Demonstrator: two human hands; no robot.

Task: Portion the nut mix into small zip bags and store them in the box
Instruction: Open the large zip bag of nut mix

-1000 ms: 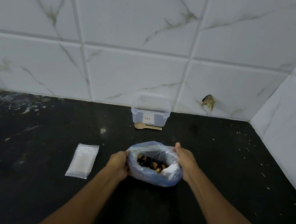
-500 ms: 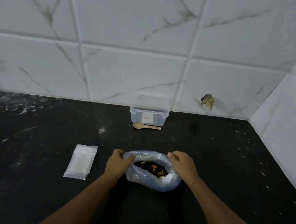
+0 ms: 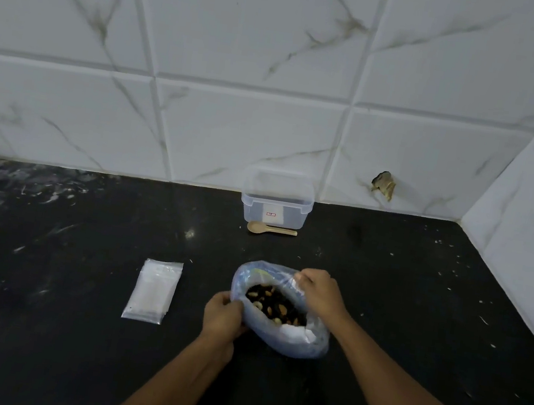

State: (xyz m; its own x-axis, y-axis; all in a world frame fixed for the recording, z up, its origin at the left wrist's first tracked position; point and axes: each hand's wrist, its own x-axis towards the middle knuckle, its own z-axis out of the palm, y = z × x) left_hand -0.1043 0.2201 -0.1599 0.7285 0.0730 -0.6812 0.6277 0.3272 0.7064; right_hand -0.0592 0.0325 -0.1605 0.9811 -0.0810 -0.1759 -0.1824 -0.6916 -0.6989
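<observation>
The left hand [image 3: 223,312] gripped the near-left rim of the nut mix bag [image 3: 282,309], fingers curled over the plastic. The right hand [image 3: 320,291] pinched the far-right rim, fingers likewise closed on the film. Between them the mouth of the bag stood open, and the nut mix [image 3: 274,305] was exposed inside: dark pieces among pale ones, lying well below the rim.

The bag rested on the black table [image 3: 412,323], directly before the person. A flat stack of small zip bags [image 3: 152,291] lay to its left, near but not touching. None appeared filled. Beyond the bag, against the tiled wall, stood the clear box [image 3: 276,200], apparently without a lid, though this could not be confirmed; nothing could be made out inside it. A wooden spoon [image 3: 270,229] lay just in front of the box, bowl to the left.

Assessment: the step in hand was opening and settling the bulk bag; portioning had not begun. To do it well, the rim should be rolled outward evenly on both sides, so that the mouth stands open unaided and the base sits flat. The thin film is likely to slump if released too soon. One hand should steady it while the other fetches the spoon.
</observation>
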